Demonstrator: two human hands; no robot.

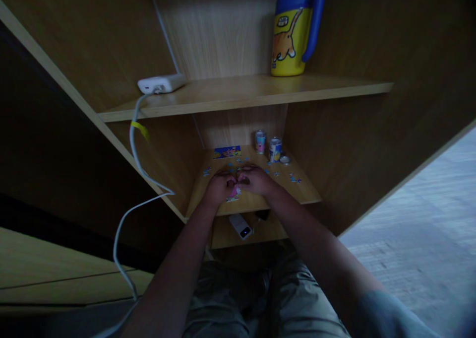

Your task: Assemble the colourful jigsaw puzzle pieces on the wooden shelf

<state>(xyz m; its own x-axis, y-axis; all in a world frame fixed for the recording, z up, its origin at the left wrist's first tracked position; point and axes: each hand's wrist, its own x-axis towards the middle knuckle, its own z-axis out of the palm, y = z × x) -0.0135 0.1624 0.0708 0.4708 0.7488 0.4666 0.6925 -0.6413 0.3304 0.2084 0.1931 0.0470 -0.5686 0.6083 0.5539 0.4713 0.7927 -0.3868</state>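
Note:
My left hand (220,186) and my right hand (257,179) meet over a low wooden shelf, thumbs close together and fingers curled inward. Both are closed at the upper edge of a small joined patch of pink and green jigsaw puzzle pieces (233,195). My fingers cover part of it, and the exact piece under each fingertip is hidden. Loose puzzle pieces (295,179) lie to the right, with others (207,171) to the left and several just beyond my fingers. Behind them lies a colourful picture card (227,152).
Two small printed cans (261,142) (275,150) stand at the back right beside a round lid (284,160). Above is a shelf (230,94) with a blue-yellow mug (292,35) and a white charger (161,83), its cable (134,149) hanging left. A white device (240,226) lies below.

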